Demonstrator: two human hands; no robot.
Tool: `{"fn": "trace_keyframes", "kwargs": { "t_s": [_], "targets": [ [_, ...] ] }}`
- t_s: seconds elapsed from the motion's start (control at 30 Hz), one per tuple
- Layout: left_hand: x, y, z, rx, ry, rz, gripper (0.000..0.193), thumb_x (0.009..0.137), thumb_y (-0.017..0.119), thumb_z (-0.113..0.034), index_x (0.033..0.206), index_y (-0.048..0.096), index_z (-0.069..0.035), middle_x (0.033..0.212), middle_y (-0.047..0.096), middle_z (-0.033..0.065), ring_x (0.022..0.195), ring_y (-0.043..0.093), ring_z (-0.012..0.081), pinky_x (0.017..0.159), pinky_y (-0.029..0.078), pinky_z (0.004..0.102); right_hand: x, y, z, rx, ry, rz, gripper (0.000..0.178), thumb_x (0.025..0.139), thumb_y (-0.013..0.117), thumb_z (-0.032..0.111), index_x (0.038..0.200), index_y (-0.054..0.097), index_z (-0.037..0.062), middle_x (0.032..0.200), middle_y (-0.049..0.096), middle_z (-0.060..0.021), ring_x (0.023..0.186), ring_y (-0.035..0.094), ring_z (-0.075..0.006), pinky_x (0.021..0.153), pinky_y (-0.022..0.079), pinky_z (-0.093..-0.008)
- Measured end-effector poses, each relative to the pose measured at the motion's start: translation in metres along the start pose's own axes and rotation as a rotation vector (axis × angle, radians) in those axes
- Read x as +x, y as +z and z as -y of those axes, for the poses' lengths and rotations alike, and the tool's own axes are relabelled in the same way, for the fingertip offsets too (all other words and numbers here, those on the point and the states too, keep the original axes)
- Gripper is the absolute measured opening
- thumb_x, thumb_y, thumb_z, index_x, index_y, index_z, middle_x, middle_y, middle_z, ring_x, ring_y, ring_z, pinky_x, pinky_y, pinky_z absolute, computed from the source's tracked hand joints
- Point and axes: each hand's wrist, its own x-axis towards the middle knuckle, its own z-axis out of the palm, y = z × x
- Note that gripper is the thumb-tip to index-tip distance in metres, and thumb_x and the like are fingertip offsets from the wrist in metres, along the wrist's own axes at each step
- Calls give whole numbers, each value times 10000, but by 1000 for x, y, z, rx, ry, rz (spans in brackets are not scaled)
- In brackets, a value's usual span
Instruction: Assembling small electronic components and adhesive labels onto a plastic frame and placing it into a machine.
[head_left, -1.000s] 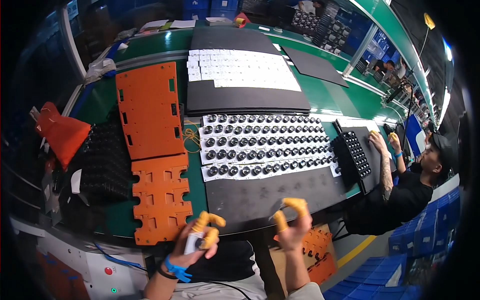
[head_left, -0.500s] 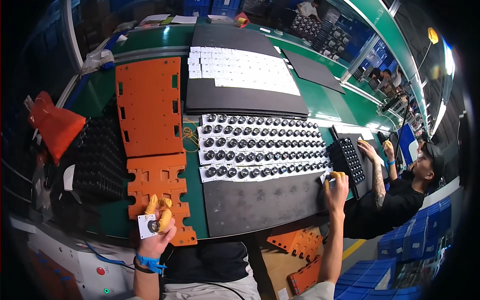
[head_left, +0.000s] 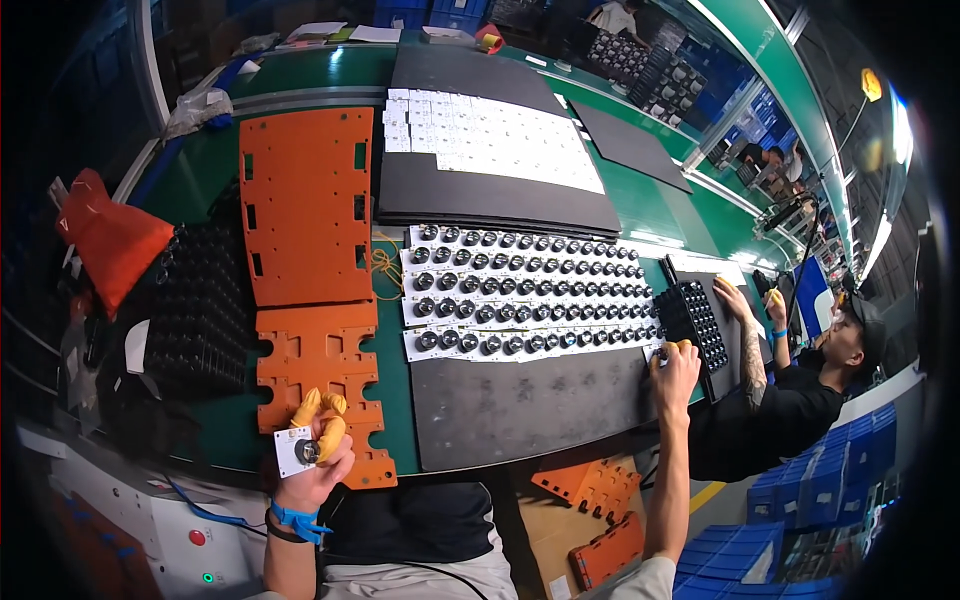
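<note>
My left hand (head_left: 322, 462), in yellow finger cots and a blue wrist strap, holds up a small white circuit board (head_left: 294, 453) with a round black lens. It hovers over the near end of the orange fixture plate (head_left: 320, 345). My right hand (head_left: 676, 372) is at the right end of the nearest row of similar lens boards (head_left: 515, 342). Its cot-covered fingers pinch another white lens board (head_left: 655, 354), partly hidden beneath them. Several rows of these boards lie on a dark grey mat (head_left: 530, 405).
A co-worker (head_left: 800, 390) at the right reaches toward a black tray (head_left: 697, 325) of round parts. Plain white boards (head_left: 490, 140) lie on stacked dark sheets. A taller orange plate (head_left: 305, 205), stacked black trays (head_left: 195, 320) and an orange bag (head_left: 115, 240) stand left.
The whole view has shifted slightly. My right fingers have closed in lower over the board at the row's end; my left hand keeps its board in nearly the same place.
</note>
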Motion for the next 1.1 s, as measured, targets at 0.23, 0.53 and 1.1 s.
{"fn": "trace_keyframes", "kwargs": {
  "t_s": [0.23,0.53,1.1],
  "targets": [
    [-1,3,2,-32,-1,-131,410,1103,455,-389,1220,625,-35,608,356,-40,432,301,73,349,321,233,-2,0,0,-32,39,18,262,805,761,161,1030,717,34,1043,626,-130,1032,580,-316,886,459,-430],
    [-13,34,23,316,133,-103,505,1079,484,-437,1285,518,22,635,438,-28,492,424,109,421,382,267,-19,-61,85,284,-96,-194,351,807,758,38,1151,685,44,990,609,-128,918,580,-329,813,459,-442],
    [-13,72,94,127,-120,108,600,972,674,-18,1507,402,-13,1202,639,61,976,651,103,838,552,258,-124,-174,275,1271,-318,76,454,721,871,125,1138,706,57,1101,662,-94,947,602,-305,811,495,-396]
  ]
}}
